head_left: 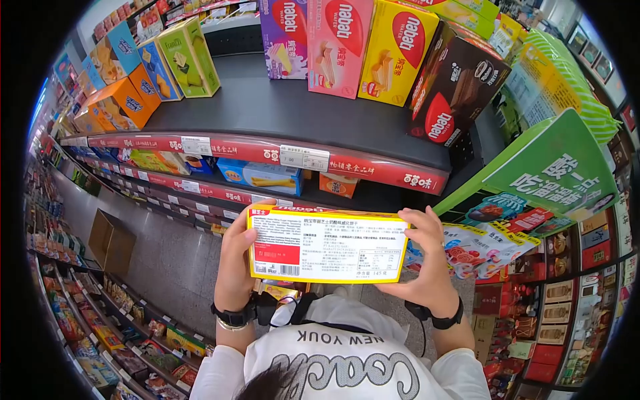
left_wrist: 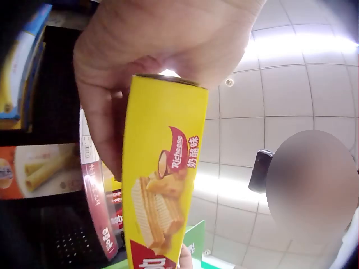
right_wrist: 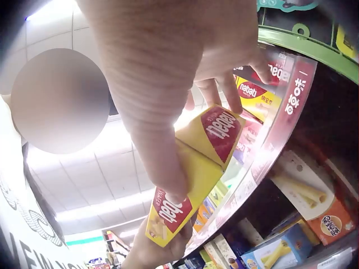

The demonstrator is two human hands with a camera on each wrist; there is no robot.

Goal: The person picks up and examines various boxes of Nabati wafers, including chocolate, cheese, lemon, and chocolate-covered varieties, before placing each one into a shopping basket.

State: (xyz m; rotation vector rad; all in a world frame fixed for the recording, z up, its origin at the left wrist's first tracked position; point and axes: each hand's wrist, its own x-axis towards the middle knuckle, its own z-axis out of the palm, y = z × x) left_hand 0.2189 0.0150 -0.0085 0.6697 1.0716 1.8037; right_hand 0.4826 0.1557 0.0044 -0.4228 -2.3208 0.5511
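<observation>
Dark hair (head_left: 270, 381) fringes the bottom of the head view, over my white short-sleeved T-shirt with grey lettering (head_left: 333, 360), as I hold a long yellow cardboard wafer box with a white printed back panel (head_left: 333, 243) before me in a shop aisle. It hangs between my two hands, its long axis running left to right, roughly along the front edge of the black display shelf (head_left: 280, 113) beyond, with the back panel turned up toward me. My left hand (head_left: 233, 260) grips the left end, fingers bent round it; my right hand (head_left: 430, 270) clasps the right end, fingers at the upper edge and thumb at the lower. Neither hand is nearer the box, each having one end. Past the shelf's red label strip (head_left: 240, 148) stand a pink upright wafer box (head_left: 339, 50), a yellow upright wafer box (head_left: 398, 53) and a dark brown chocolate wafer box (head_left: 460, 83), ahead and toward the right, so my right hand is the closer to that row. To its right leans a green sign with white characters (head_left: 547, 173).
</observation>
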